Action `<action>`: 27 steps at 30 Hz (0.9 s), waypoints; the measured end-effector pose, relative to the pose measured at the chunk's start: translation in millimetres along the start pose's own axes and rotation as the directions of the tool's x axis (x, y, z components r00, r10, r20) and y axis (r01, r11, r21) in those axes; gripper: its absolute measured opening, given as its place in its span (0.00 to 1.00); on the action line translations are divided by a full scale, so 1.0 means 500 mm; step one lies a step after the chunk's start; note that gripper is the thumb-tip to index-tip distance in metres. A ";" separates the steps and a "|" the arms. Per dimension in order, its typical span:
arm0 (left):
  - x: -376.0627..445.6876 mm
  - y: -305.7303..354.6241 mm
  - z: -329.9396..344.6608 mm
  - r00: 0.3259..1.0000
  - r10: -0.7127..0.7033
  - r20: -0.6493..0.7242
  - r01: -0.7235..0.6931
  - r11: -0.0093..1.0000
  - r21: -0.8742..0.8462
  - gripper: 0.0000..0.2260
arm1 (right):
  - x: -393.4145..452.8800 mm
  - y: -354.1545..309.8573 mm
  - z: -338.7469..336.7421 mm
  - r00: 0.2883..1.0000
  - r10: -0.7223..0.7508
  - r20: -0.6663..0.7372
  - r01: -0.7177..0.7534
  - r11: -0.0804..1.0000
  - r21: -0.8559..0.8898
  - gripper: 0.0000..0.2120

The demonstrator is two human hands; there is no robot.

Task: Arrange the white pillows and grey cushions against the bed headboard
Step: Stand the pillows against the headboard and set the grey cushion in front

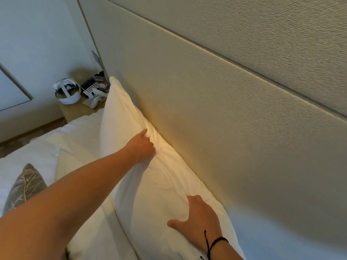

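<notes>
A white pillow (131, 139) stands on its long edge against the beige padded headboard (225, 113). My left hand (142, 145) reaches across and grips the pillow's upper edge, where the fabric is bunched into creases. My right hand (199, 216) rests on the pillow's near end, thumb spread out to the left; its fingertips sink into the fabric. A grey cushion (26, 186) with a pale branch pattern lies on the bed at the lower left, apart from both hands. A second pale pillow (75, 162) lies flat beside the upright one.
White bedding (28, 156) covers the mattress on the left. Beyond the bed's far corner stands a wooden nightstand (75, 110) carrying a white headset (66, 91), a keypad phone (92, 88) and small items. Wall and floor lie further left.
</notes>
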State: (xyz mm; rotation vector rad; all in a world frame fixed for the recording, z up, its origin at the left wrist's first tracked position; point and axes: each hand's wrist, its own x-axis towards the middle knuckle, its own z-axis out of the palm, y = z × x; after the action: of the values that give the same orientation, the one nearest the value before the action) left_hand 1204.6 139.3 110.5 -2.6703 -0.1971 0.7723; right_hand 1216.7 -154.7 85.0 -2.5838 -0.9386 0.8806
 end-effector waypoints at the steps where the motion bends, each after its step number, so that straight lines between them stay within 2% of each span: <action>1: -0.002 -0.007 -0.002 1.000 0.006 0.010 -0.006 1.000 0.026 0.12 | 0.006 -0.008 0.002 1.000 -0.004 0.001 0.004 1.000 -0.022 0.38; 4: -0.004 -0.020 0.010 0.997 0.046 -0.054 -0.037 0.986 0.165 0.07 | 0.026 -0.024 0.006 0.998 -0.040 -0.042 0.037 0.997 -0.067 0.17; 6: -0.013 -0.034 0.003 0.987 -0.005 -0.162 0.037 0.981 0.192 0.07 | 0.035 -0.028 0.007 0.995 -0.072 -0.074 0.068 0.996 -0.049 0.09; 7: -0.013 -0.050 0.004 0.978 0.024 -0.206 0.019 0.979 0.201 0.06 | 0.037 -0.031 0.007 0.992 -0.085 -0.089 0.083 0.996 -0.030 0.08; 10: -0.020 -0.119 -0.016 0.984 0.088 -0.157 -0.052 0.975 0.216 0.10 | 0.038 -0.054 0.004 0.981 -0.119 -0.155 0.127 0.991 0.036 0.08; 16: -0.045 -0.234 -0.051 0.982 0.063 -0.179 -0.007 0.955 0.297 0.13 | 0.049 -0.134 -0.033 0.897 -0.252 -0.364 0.317 0.939 0.131 0.12; 18: -0.046 -0.257 -0.051 0.983 0.003 -0.185 0.051 0.956 0.288 0.13 | 0.069 -0.151 -0.042 0.883 -0.273 -0.383 0.343 0.930 0.129 0.12; 22: -0.048 -0.234 -0.024 0.971 -0.104 -0.217 0.156 0.959 0.235 0.13 | 0.094 -0.150 -0.023 0.908 -0.237 -0.345 0.296 0.946 0.129 0.12; 27: -0.027 -0.126 -0.013 0.948 -0.151 -0.280 0.184 0.978 0.097 0.10 | 0.079 -0.102 -0.003 0.969 -0.092 -0.229 0.112 0.991 0.075 0.14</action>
State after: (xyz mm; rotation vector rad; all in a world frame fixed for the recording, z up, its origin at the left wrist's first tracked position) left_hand 1194.6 193.0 145.4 -2.5668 -0.2919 0.3480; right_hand 1216.7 -90.4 89.8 -2.4714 -0.9359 0.5738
